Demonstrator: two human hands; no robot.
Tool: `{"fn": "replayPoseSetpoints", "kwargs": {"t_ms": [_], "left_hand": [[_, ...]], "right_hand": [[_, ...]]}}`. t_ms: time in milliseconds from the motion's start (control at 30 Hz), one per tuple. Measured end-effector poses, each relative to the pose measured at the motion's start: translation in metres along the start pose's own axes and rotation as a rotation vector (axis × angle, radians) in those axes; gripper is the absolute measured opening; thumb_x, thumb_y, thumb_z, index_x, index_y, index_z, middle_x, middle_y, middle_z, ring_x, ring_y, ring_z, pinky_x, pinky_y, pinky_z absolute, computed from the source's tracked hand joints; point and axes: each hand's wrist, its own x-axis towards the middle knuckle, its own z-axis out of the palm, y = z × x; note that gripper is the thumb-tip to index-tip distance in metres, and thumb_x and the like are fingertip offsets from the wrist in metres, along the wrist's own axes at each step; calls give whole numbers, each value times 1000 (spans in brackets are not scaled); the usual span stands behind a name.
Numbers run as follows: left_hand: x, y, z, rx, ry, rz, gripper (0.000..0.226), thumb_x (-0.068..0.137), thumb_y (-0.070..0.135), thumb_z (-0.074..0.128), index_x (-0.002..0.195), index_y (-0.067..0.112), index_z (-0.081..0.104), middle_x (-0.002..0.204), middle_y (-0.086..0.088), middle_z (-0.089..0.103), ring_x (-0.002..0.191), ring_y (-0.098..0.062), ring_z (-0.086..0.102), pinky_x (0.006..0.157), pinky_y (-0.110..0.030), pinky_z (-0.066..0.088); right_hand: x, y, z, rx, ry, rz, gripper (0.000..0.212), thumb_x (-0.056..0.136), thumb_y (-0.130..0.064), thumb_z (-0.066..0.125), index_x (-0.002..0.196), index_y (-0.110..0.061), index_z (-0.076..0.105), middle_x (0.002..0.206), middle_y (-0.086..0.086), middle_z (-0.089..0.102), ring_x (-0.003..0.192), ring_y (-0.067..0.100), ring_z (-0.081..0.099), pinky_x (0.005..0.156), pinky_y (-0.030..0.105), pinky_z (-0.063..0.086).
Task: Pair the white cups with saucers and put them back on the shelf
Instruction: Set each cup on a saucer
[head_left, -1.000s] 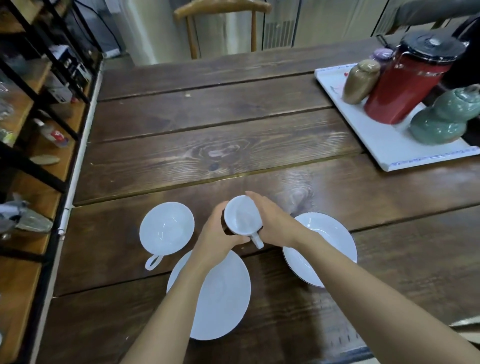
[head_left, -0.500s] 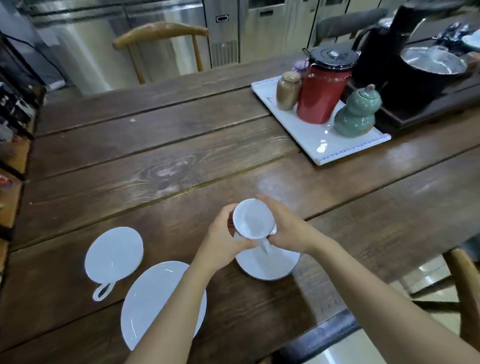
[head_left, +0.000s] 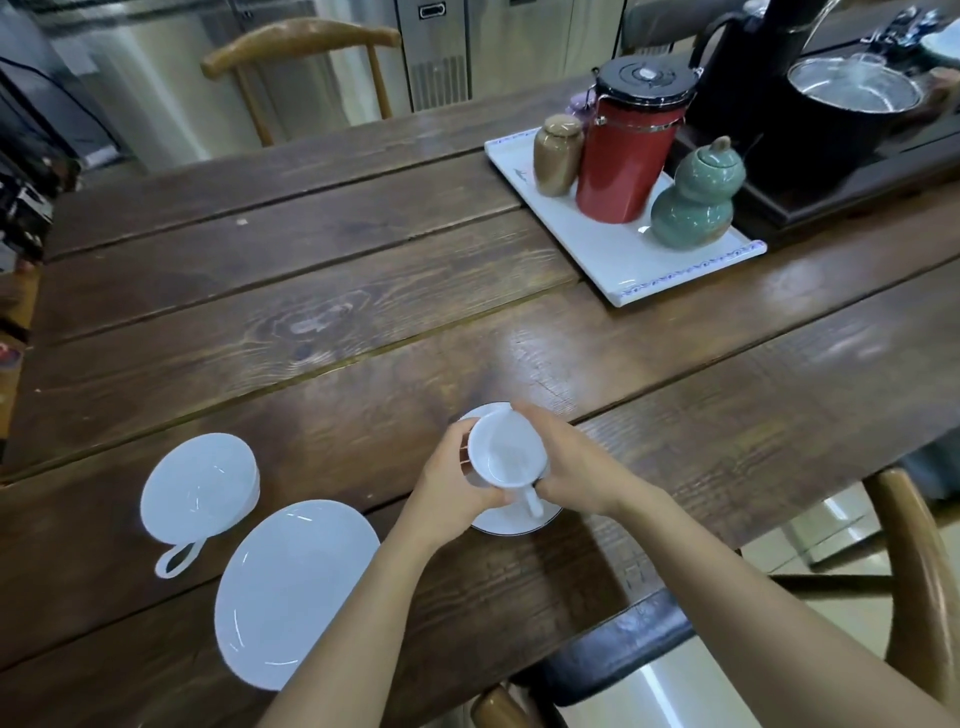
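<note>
- Head view, the grip: a white cup is clasped between the left hand and the right hand, fingers curled round its wall from either side, so that both hands are closed on it.
- Head view, the deciding relation: the cup is held directly above a saucer lying on the wooden table near the front edge; whether its base already touches the saucer cannot be told. The mouth is turned up and the handle points toward the near edge, between the two wrists. The coming move is judged to be a straight lowering, with both hands equally close.
- Head view, the remaining pair: a second cup stands to the left, handle toward the near side, just beside a second saucer that lies empty. The left hand is nearer to both.
- Head view, the shelf: only a dark edge is seen at the far left, well apart from the hands.
- Head view, writing: on the white tray at the far right, a red canister, a brown jar and a green gourd jar are seen; no brand, label or legible writing is made out anywhere.
</note>
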Motion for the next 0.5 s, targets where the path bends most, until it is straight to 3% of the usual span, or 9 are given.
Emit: {"fn": "replayPoseSetpoints", "kwargs": {"t_ms": [133,233,300,433,500], "left_hand": [[-2,2,-1,6,-25,-8,79,70,6,81,127,37,36,126,13,45,121,-13,45,92,-27,41],[-4,7,-9,26,-105,-43,91,73,13,80,139,38,23,138,10,38,130,-15,38,100,-30,38],[-5,9,-19,81,-109,-61,102,72,21,81,147,35,14,151,5,31,137,-18,33,108,-37,34],[-13,13,-47,66,-22,-38,103,72,22,81,149,36,14,155,2,30,139,-14,31,104,-25,30],[-20,11,-64,54,53,-24,100,73,23,80,149,37,17,153,4,32,139,-13,33,105,-26,30]], "right_hand": [[-17,-17,-17,-13,-40,-4,78,76,-10,59,145,-26,25,145,1,43,131,23,42,105,46,40],[-24,-23,-36,-124,-92,5,85,75,7,49,148,-23,20,149,4,35,134,24,36,108,38,35],[-26,-27,-51,-181,-113,0,86,74,7,50,148,-25,20,149,2,34,134,22,36,107,35,36],[-27,-43,-71,-172,-128,26,85,74,-4,54,145,-35,22,144,-2,38,131,22,38,104,41,39],[-25,-58,-74,-150,-123,-10,84,74,-10,59,145,-37,22,145,-4,37,133,20,37,107,40,36]]}}
